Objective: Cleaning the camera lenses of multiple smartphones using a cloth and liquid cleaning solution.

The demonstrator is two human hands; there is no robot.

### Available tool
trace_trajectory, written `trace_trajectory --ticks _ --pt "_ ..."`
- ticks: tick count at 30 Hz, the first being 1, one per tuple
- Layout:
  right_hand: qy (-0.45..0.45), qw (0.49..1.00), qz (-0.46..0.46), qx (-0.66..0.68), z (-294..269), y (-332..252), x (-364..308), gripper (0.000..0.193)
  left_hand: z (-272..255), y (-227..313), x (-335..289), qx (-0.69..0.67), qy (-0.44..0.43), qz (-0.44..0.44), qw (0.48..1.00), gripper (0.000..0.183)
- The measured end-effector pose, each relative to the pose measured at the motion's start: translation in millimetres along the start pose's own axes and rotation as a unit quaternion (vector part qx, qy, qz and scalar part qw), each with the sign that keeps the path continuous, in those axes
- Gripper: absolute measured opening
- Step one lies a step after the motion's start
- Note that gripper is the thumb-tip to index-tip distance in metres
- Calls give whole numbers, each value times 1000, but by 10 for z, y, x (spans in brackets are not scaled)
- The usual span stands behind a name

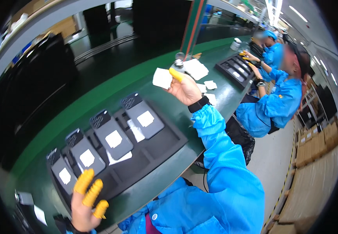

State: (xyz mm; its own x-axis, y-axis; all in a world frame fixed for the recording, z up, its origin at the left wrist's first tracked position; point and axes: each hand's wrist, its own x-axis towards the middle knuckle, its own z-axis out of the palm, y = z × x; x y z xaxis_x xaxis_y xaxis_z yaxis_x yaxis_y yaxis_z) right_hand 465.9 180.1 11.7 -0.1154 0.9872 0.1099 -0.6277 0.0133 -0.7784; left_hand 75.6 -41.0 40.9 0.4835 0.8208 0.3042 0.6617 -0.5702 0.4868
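Currently, my right hand (186,90) pinches a white pad (162,78) above the tabletop (176,113), beyond the far-right end of 4 phones (111,124) | left hand (84,207) spread, near left, contact unclear to me | step, I judge: readying the pad | next calls for light, level handling

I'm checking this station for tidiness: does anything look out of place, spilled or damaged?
Loose white pieces lie scattered on the green bench beside the right hand, looking untidy against the neat row of phones in the black tray. No spill or damage shows.
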Motion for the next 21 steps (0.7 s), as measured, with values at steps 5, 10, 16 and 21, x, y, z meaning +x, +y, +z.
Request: trace_trajectory --ticks 5,10,16,21 --pt "-113 987 99 -59 891 125 6 27 -89 -269 736 -141 80 14 987 42" --pt "-221 955 198 -14 1539 656 142 34 -54 -650 1147 -417 134 -124 890 35" --pt "-231 936 256 76 1142 1160 220 50 518 -854 1115 -548 190 -195 791 35" --pt "-173 950 258 -18 1184 1146 68 47 625 -896 1073 -556 184 -239 774 37"
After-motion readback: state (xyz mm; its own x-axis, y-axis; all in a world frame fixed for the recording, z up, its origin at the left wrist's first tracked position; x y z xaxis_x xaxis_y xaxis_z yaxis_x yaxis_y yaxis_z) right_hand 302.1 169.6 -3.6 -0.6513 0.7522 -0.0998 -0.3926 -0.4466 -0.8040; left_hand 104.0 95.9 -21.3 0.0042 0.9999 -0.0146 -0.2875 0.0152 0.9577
